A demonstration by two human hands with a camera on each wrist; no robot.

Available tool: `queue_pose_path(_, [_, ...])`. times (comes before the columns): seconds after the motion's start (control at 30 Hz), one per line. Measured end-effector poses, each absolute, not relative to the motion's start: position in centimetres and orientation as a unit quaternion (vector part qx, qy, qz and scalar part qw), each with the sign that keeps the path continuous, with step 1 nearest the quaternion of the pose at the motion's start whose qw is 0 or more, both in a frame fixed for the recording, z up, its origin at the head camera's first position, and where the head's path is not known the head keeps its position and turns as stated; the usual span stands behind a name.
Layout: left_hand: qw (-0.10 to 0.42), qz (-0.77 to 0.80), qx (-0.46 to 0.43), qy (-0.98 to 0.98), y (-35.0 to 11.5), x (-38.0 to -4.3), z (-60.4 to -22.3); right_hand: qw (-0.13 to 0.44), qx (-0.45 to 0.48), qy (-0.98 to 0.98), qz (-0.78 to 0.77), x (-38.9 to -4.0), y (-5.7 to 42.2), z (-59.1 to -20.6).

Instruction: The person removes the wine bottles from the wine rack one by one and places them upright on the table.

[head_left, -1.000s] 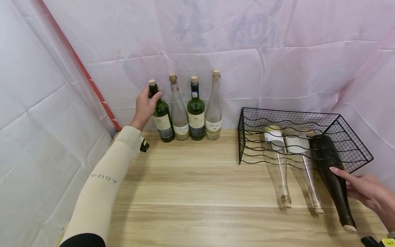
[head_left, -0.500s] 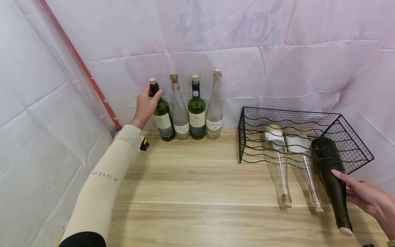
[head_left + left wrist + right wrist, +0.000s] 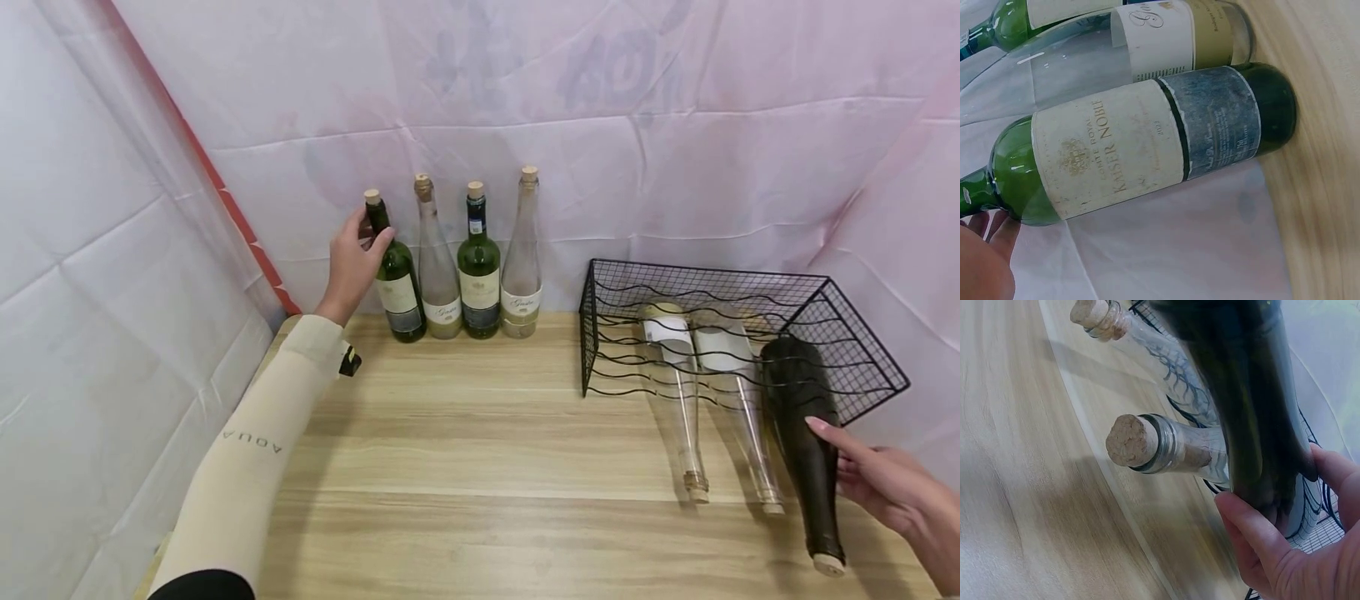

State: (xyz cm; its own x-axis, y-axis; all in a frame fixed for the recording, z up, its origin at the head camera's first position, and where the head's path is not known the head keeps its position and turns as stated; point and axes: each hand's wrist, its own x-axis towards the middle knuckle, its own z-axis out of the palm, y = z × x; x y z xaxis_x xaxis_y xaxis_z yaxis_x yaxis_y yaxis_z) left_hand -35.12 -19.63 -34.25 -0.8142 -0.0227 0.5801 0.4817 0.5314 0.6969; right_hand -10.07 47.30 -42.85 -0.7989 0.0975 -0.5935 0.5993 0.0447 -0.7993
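My left hand [image 3: 351, 262] holds a corked green wine bottle [image 3: 400, 293] by its neck, thumb in front and fingers behind. That bottle stands upright at the left end of a row; its cream and blue label [image 3: 1110, 147] fills the left wrist view. At the right, my right hand [image 3: 892, 483] grips a dark corked bottle [image 3: 806, 454] around its middle, thumb on top. Its base lies within the black wire rack [image 3: 589, 333], and its cork points toward me. Two clear corked bottles [image 3: 684, 417] lie beside it in the rack, necks sticking out.
Right of the held green bottle stand a clear bottle [image 3: 437, 267], another green bottle [image 3: 477, 279] and a second clear bottle [image 3: 521, 258], all corked. White sheeting [image 3: 300, 92] hangs behind and at both sides of the wooden table [image 3: 480, 467].
The dark bottle's corked end has swung left, toward the clear bottles, with my right hand on it. My left hand stays at the green bottle's neck, its thumb slightly lower.
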Motion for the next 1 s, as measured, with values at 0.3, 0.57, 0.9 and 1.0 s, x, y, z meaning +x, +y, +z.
queue_pose_path(0.3, [0.324,-0.478,-0.130,-0.806,-19.6,-33.7,-34.6,0.179,0.253,0.658,-0.686,-9.4,46.8,-43.3])
queue_pose_path(0.57, [0.405,-0.402,-0.183,-0.801,-19.2,-32.6,-35.1,0.157,0.225,0.600,-0.751,-8.8,46.9,-44.3])
queue_pose_path(0.9, [0.421,-0.350,-0.222,-0.807,-18.3,-31.8,-35.4,0.161,0.213,0.557,-0.786,-8.2,46.6,-45.2])
queue_pose_path(1.0, [0.419,-0.348,-0.230,-0.807,-18.1,-31.6,-35.7,0.158,0.211,0.553,-0.790,-8.2,46.3,-45.0])
